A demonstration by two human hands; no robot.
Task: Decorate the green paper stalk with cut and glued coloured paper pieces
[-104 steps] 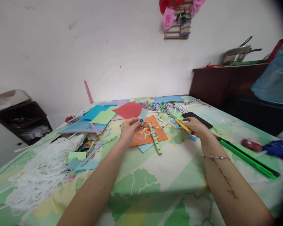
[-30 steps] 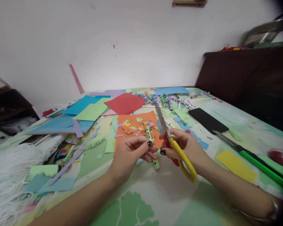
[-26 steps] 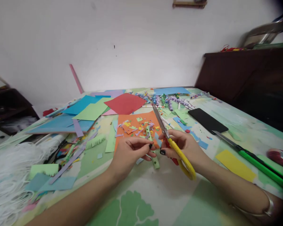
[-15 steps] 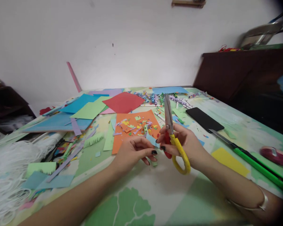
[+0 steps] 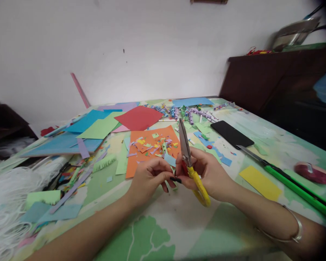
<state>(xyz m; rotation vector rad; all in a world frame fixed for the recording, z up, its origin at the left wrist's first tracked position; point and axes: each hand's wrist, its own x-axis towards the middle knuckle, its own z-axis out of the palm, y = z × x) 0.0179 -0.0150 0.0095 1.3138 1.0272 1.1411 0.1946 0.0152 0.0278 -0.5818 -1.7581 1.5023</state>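
Scissors (image 5: pixel 185 145) with yellow and red handles rest in my right hand (image 5: pixel 206 174), blades pointing up and away. The fingertips of that hand meet those of my left hand (image 5: pixel 154 177), which is closed in a pinch. Whatever lies between the fingertips is too small to make out. Just beyond them is a light blue paper piece (image 5: pixel 170 160), at the edge of an orange sheet (image 5: pixel 133 165). Many small paper scraps (image 5: pixel 152 148) in yellow, purple, green and orange lie on that sheet.
Coloured sheets, with a red sheet (image 5: pixel 139 118) on top, spread at the back left. White cord (image 5: pixel 8 203) heaps at the left. On the right are a black phone (image 5: pixel 232 135), a green box cutter (image 5: pixel 290 183) with its blade out, and a yellow paper (image 5: pixel 260 183).
My two hands' fingertips have come together. The scissors have tilted a little to the left and turned, so less of the red handle shows. The view has shifted slightly.
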